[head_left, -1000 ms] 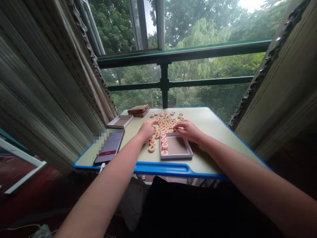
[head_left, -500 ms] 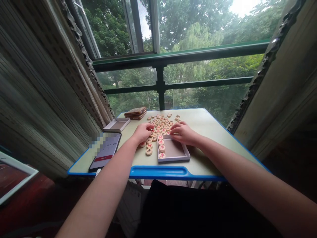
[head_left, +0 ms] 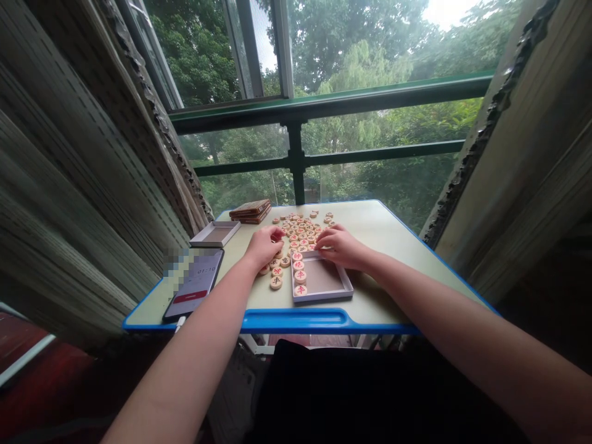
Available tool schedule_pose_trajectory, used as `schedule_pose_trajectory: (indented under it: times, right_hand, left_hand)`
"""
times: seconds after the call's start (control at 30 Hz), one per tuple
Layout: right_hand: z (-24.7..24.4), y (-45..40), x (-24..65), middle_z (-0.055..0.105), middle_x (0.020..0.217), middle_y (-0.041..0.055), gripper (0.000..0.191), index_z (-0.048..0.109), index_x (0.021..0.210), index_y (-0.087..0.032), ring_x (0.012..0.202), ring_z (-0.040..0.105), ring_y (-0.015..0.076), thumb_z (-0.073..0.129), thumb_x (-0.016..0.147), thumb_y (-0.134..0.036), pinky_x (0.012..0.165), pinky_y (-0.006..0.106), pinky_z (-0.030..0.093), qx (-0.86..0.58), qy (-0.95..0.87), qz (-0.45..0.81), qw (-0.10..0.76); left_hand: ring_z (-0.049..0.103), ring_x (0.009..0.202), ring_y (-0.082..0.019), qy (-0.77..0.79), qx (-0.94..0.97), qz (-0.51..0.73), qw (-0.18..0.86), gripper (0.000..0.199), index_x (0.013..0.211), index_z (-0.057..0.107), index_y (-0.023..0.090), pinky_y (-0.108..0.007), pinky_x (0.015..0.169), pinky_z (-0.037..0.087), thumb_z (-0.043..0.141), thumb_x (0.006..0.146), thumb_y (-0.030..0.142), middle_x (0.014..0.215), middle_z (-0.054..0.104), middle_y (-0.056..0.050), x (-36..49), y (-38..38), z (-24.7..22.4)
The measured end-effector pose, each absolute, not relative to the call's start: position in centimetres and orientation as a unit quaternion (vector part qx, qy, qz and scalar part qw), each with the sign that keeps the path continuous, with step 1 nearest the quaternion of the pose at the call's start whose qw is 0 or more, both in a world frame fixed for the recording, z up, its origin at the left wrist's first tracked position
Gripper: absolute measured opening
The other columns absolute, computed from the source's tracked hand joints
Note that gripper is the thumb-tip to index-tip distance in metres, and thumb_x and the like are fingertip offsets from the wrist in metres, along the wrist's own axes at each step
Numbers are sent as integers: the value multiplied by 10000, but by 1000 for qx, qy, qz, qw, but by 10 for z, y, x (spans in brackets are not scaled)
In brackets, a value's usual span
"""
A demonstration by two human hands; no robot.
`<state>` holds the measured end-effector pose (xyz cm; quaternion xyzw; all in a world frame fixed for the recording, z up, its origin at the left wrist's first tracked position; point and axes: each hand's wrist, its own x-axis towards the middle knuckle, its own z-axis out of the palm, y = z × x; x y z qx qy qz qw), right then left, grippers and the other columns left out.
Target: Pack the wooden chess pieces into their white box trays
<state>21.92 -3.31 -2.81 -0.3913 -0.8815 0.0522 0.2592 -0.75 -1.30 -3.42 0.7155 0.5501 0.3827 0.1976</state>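
Round wooden Chinese chess pieces (head_left: 301, 233) with red or black characters lie in a loose heap on the table. In front of them is a shallow white-edged box (head_left: 326, 277); a column of several red-marked pieces (head_left: 300, 275) stands along its left wall. My left hand (head_left: 264, 245) is at the left side of the heap, fingers curled in towards the thumb; whatever is between them is hidden. My right hand (head_left: 341, 246) hovers or rests by the box's far right rim, fingers apart and bent, tips close to the heap's near edge. Black-marked pieces (head_left: 276, 282) lie left of the box.
A second shallow box or lid (head_left: 215, 234) lies at the left, in front of a folded brown wooden board (head_left: 250, 211). A phone (head_left: 193, 287) with a cable sits near the left edge. The table has a blue rim (head_left: 296, 319). Window railing and curtains surround it.
My left hand has drawn back slightly to the left, off a red-marked piece at its fingertips. My right hand stays about where it was. The view has shifted a little.
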Motion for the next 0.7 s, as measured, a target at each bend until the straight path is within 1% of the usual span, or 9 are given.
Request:
schedule_pose_trajectory:
  times: [0.1, 0.17, 0.27, 0.37, 0.47, 0.5, 0.6, 0.7]
  right_hand:
    - [-27, -34, 220, 696, 911, 64, 119, 717, 764, -177, 886, 569, 202, 601, 755, -153, 907, 384, 351, -388, -881, 53, 267]
    - [-26, -36, 220, 691, 909, 62, 121, 705, 814, -182, 882, 565, 205, 595, 766, -175, 892, 384, 368, -386, -873, 48, 294]
    - [-22, -42, 216, 681, 869, 58, 141, 672, 889, -183, 832, 563, 190, 595, 783, -233, 806, 341, 411, -386, -853, 49, 349]
    - [-19, -51, 209, 654, 726, 30, 137, 657, 789, -175, 675, 543, 140, 582, 805, -287, 656, 266, 406, -396, -841, 77, 361]
    - [-16, -58, 203, 605, 606, 8, 255, 640, 665, -160, 561, 487, 108, 551, 828, -336, 565, 243, 355, -421, -832, 107, 344]
    - [-15, -59, 202, 603, 602, 8, 269, 641, 662, -157, 558, 486, 106, 545, 830, -344, 558, 241, 350, -428, -828, 121, 343]
    - [-13, -62, 201, 634, 669, 21, 254, 662, 730, -150, 607, 525, 117, 557, 811, -366, 562, 234, 370, -439, -802, 185, 360]
    - [-11, -62, 202, 641, 681, 30, 268, 671, 742, -142, 636, 552, 133, 573, 790, -386, 577, 236, 398, -427, -784, 245, 378]
  left_hand:
    - [637, 821, -193, 496, 681, 439, 312, 287, 886, 679, 120, -328, 750, 510, 696, 611, 201, 881, 690, -89, -3, -17, -30]
    - [647, 857, -211, 453, 651, 457, 403, 372, 923, 680, 115, -364, 803, 507, 746, 576, 231, 920, 698, -101, -1, -22, -26]
    - [654, 881, -226, 404, 634, 448, 484, 446, 950, 688, 125, -397, 864, 489, 794, 542, 273, 971, 702, -108, 3, -30, -18]
    - [646, 926, -238, 378, 645, 420, 515, 457, 973, 691, 138, -395, 879, 486, 801, 553, 282, 1010, 697, -113, 7, -36, -13]
    - [629, 976, -245, 361, 651, 411, 527, 471, 1003, 684, 150, -388, 885, 488, 800, 566, 282, 1057, 684, -110, 11, -41, -9]
    - [624, 987, -245, 356, 651, 412, 529, 470, 1004, 684, 153, -387, 891, 486, 799, 568, 284, 1067, 681, -108, 12, -43, -8]
    - [624, 986, -241, 346, 646, 418, 537, 465, 995, 685, 148, -389, 898, 480, 802, 566, 282, 1072, 678, -111, 15, -46, -6]
    - [631, 962, -238, 339, 633, 440, 540, 463, 1011, 675, 135, -388, 867, 487, 787, 589, 288, 1085, 670, -129, 14, -47, -5]
